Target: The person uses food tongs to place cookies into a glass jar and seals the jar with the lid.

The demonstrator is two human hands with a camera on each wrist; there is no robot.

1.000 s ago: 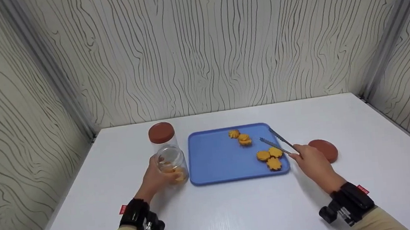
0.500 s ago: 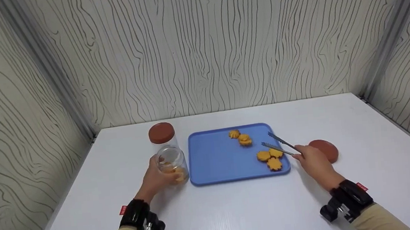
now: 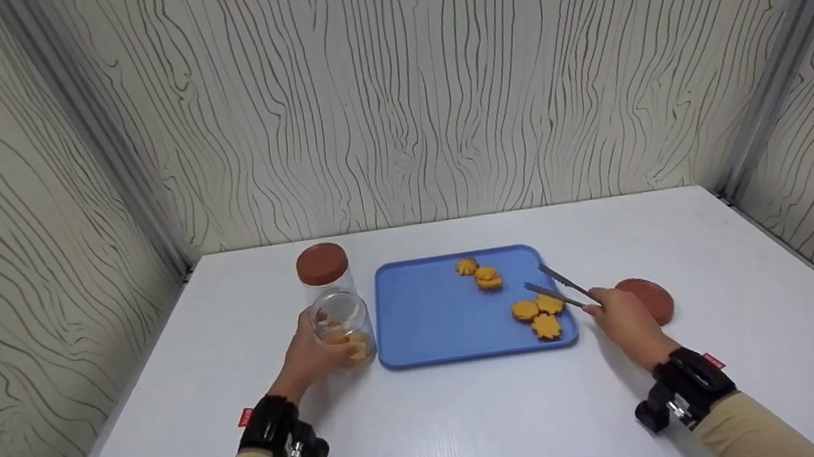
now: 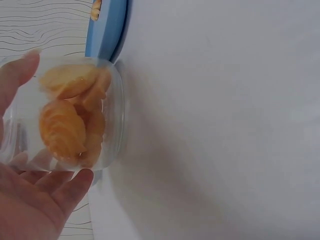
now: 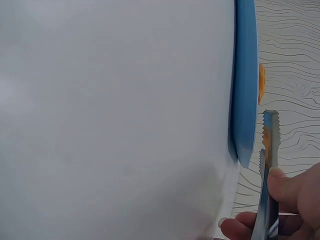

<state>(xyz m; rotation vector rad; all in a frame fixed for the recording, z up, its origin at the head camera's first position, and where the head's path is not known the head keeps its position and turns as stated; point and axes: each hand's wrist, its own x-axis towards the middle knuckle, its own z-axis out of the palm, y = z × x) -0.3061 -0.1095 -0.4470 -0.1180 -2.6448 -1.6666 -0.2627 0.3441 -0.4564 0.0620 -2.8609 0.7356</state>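
Note:
My left hand grips an open clear jar standing on the white table, left of a blue tray. In the left wrist view the jar holds several orange cookies. My right hand holds metal tongs whose tips stand apart just above the tray's right side. Three flower-shaped orange cookies lie near the tray's front right corner, right under the tongs. More cookies lie at the back of the tray. The right wrist view shows the tongs beside the tray edge.
A second clear jar with a brown lid stands behind the open one. A loose brown lid lies on the table right of the tray, just behind my right hand. Patterned walls close in the table on three sides.
My right hand has drawn slightly back and to the right, bringing the tongs' tips closer to the front cookies. My left hand and the jar have stayed put.

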